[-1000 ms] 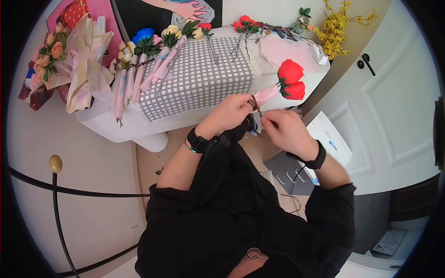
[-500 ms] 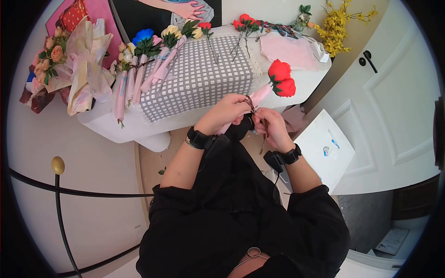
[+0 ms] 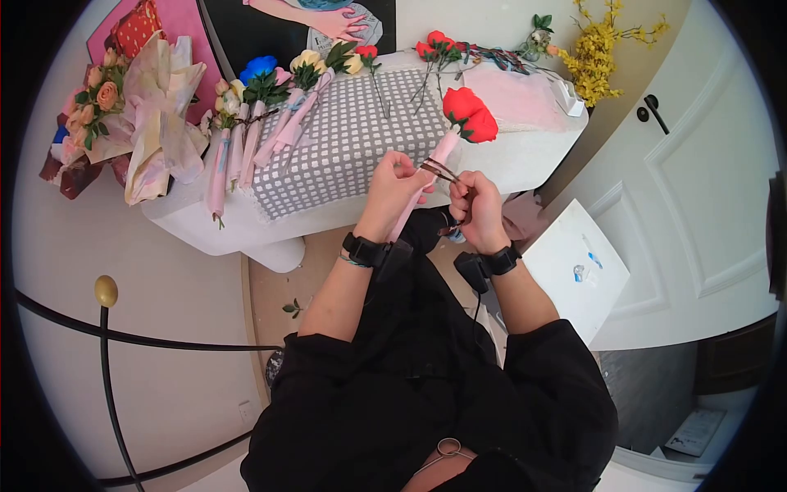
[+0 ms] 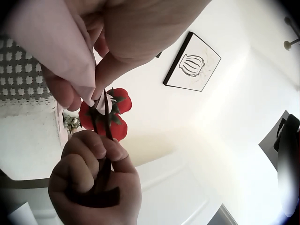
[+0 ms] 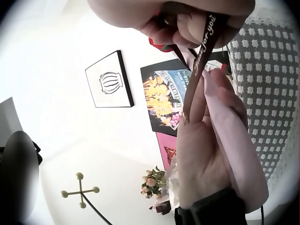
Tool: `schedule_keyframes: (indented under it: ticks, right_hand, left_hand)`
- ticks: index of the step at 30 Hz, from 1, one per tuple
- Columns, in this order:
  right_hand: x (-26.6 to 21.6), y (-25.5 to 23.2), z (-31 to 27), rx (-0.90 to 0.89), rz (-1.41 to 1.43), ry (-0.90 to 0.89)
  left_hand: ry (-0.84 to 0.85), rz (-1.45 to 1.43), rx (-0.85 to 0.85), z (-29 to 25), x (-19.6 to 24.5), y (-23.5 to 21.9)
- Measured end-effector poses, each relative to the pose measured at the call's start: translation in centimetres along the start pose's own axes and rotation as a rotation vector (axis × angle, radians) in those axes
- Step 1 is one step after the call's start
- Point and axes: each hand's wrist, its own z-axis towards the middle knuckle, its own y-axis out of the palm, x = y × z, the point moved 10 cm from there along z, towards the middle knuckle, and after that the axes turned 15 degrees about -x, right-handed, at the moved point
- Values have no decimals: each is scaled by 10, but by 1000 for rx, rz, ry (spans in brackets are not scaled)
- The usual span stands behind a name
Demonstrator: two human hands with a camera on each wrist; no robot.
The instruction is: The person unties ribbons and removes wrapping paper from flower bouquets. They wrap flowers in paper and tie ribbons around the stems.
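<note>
Two red artificial roses [image 3: 470, 115] top a narrow bouquet in pink wrapping paper [image 3: 443, 150]. My left hand [image 3: 390, 190] holds the wrapped stem, with the pink paper [image 5: 236, 150] running along the palm in the right wrist view. A dark brown ribbon [image 3: 440, 169] goes round the wrap below the blooms and stretches across to my right hand [image 3: 478, 211]. That hand's fingers curl round the ribbon, and a loose tail crosses the palm in the left wrist view. White lettering reading "Just for you" marks the ribbon [image 5: 205, 49] in the right wrist view.
A table with a grey-and-white checked cloth [image 3: 344, 123] stands ahead, bearing several pink-wrapped flowers [image 3: 238, 148], loose red roses [image 3: 437, 45] and pink paper sheets [image 3: 500, 94]. A white box top [image 3: 574, 271] is at the right, before a white door [image 3: 697, 189].
The bouquet has swung left and turned more upright. My right hand has moved left and slightly up, drawing the ribbon taut from the wrap.
</note>
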Motion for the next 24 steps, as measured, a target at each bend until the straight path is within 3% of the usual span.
schedule_keyframes:
  ticks: [3,4,6,8,12,14,18,22,24]
  right_hand:
    - [-18,19,-7,-22,-538,-107]
    - [-14,17,-7,-19,-535,-107]
    - [-25,24,-5,-23,-785,-239]
    - [-26,25,2,-46,-795,-219]
    - [-29,32,33,-102,-667,-110]
    - [-34,43,54,-134,-638,-93]
    - [-35,67,94,-195,-622,-58]
    - [-22,65,115,-227,-572,29]
    - [-14,56,117,-192,-615,20]
  left_hand:
    - [65,166,-40,5,5,6]
    - [79,200,-15,4,7,8]
    - [96,232,8,5,9,10]
    - [254,532,63,6,25,11]
    - [285,567,50,18,26,6]
    - [182,300,89,29,17,-10]
    - [230,203,136,44,45,-32]
    - [249,335,233,62,56,-69]
    - [411,636,324,63,71,-78]
